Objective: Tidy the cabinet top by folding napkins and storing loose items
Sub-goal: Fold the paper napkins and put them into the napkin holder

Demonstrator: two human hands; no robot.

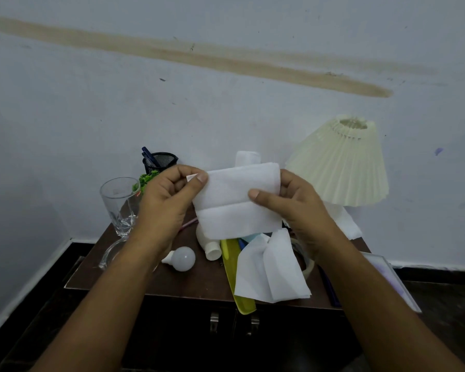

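Observation:
I hold a white folded napkin [236, 202] up in the air above the dark wooden cabinet top [199, 280]. My left hand [169, 200] pinches its upper left corner between thumb and fingers. My right hand [293, 205] pinches its right edge, thumb on the front. Below it a loose, unfolded white napkin [269, 272] lies crumpled on the cabinet over a yellow-green comb [232, 277]. Another white napkin [346, 224] lies under the lamp at the right.
A white bulb [183, 259], a tipped white bottle [210, 248], a tall glass [120, 205] and a black mesh pen holder [159, 161] with pens crowd the cabinet. A pleated cream lamp shade [344, 162] stands at the right. A tape roll [308, 264] lies beside the loose napkin.

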